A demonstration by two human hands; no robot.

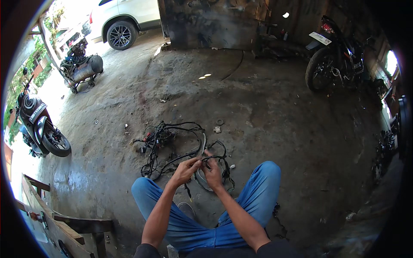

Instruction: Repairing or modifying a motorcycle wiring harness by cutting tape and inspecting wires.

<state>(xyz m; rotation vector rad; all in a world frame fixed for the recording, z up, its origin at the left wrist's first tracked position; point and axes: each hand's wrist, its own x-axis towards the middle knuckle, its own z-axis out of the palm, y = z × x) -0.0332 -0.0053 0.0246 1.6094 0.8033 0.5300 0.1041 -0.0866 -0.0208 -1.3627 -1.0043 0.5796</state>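
Note:
A tangled black wiring harness (159,135) lies on the floor in front of me, with loops and loose ends reaching between my knees. My left hand (186,171) is closed, its thumb and fingers pinching a black cable of the harness. Right beside it, my right hand (211,173) is closed around the same bundle, with one finger stretched forward. A paler grey length of cable (204,142) runs up from between the hands to the far loop. Below my right hand, thinner wires and a small white connector (232,166) hang or lie near my right knee.
A small pale square piece (217,129) and a ring (220,122) lie beyond the harness. Motorcycles stand at the left (45,129) and the far right (329,60). An air compressor (84,66) and a white car (124,17) are farther back. A wooden bench (81,224) is at lower left.

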